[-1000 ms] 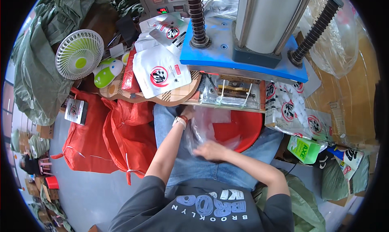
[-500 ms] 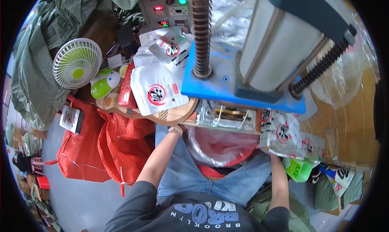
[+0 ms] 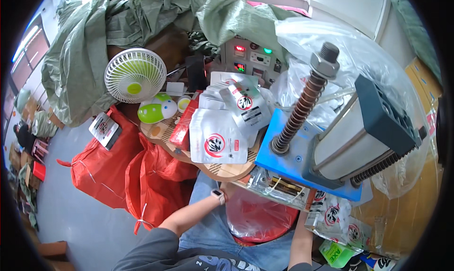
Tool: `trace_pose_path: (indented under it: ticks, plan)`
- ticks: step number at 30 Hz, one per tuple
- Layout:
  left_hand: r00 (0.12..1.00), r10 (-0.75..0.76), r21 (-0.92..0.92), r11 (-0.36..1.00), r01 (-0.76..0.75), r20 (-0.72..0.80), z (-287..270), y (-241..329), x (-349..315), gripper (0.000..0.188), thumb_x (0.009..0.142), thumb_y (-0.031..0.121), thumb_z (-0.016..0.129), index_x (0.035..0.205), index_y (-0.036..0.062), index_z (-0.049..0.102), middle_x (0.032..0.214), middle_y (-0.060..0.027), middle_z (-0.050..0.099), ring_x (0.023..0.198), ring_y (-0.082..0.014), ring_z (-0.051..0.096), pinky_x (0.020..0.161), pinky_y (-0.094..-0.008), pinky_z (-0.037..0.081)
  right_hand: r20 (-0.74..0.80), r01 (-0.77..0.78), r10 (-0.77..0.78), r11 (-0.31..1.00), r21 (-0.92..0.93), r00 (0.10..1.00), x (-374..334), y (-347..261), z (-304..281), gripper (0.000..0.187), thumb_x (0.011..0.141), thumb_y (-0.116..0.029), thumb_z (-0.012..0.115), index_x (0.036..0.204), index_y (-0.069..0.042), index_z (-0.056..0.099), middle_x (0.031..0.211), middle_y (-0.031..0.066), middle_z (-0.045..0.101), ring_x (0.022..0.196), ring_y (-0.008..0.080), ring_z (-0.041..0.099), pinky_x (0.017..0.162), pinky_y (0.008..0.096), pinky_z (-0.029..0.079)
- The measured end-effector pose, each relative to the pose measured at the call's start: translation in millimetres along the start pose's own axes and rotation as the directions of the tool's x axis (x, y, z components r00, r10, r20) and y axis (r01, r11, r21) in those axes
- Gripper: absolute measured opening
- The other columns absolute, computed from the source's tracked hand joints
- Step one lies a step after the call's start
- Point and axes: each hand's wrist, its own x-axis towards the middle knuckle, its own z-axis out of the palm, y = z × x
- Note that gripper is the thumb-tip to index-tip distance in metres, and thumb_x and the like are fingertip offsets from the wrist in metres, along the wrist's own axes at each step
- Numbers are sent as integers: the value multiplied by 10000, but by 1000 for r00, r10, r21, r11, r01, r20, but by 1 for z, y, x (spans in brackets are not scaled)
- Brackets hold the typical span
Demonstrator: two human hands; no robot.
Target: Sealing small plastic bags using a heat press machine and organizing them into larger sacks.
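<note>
Resting at half past five, between your denim-clad thighs: one red basin (image 3: pixel 257 238), with one clear plastic bag (image 3: pixel 250 202) spreading across its mouth; whether it is lining or covering the basin, you cannot tell.

Hands, two. Your left hand (image 3: pixel 225 189), wearing one watch (image 3: pixel 218 196) at the wrist, is lying at six o'clock by the basin's edge. Your right forearm (image 3: pixel 300 245) is extending at five o'clock, the right hand lying out of sight. Fingers of both: hidden; apart, together or clamped, you cannot tell.

Containers: two red sacks (image 3: pixel 101 179), standing between seven and nine o'clock, contents hidden; one green container (image 3: pixel 336 253), between four and five.

Pouches: one loose white pile (image 3: pixel 217 136), uncounted, lying at the centre on one wooden board (image 3: pixel 224 171).

Equipment: one blue-plated press (image 3: pixel 288 152), showing two spring rods, standing toward three; one fan (image 3: pixel 135 75) at ten; one control box (image 3: pixel 250 60) past twelve.
</note>
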Motion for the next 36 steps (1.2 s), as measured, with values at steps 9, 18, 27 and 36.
trace_pose_path:
  ticks: [9, 18, 27, 36]
  plan:
    - [804, -154, -268, 963, -7, -574, -243, 61, -113, 354, 783, 219, 764, 1083, 70, 647, 1073, -85, 646, 1020, -275, 591, 900, -418, 436, -99, 912, -946, 264, 315, 308, -195, -147, -96, 228, 761, -40, 654, 987, -30, 686, 878, 141, 654, 781, 288, 634, 671, 402, 514]
    - [450, 306, -522, -223, -823, -839, -442, 111, -131, 177, 900, 55, 562, 984, 133, 698, 1044, -59, 587, 985, -250, 471, 814, -380, 408, -359, 995, -928, 91, 45, 101, -316, -450, -122, 361, 903, -233, 592, 1214, -50, 608, 1424, 310, 338, 1309, 490, 332, 1086, 545, 297]
    - [459, 325, -538, -217, -815, -827, -463, 109, -155, 290, 893, 33, 518, 1020, 188, 728, 1105, -132, 583, 997, -272, 507, 847, -375, 444, -403, 977, -908, 176, -119, 114, -321, -466, -133, 560, 960, -215, 510, 1387, 111, 348, 1500, 221, 313, 1385, 403, 292, 1138, 519, 240]
    - [748, -281, -317, 943, 99, -601, -331, -16, -95, 1209, 565, 395, 885, 1485, 0, 206, 1487, -234, 283, 1430, -430, 175, 1147, -554, 175, 18, 978, -1000, -9, -207, -6, -332, -196, -180, 262, 794, -62, 648, 982, 118, 622, 1201, 234, 577, 1074, 366, 568, 914, 445, 489]
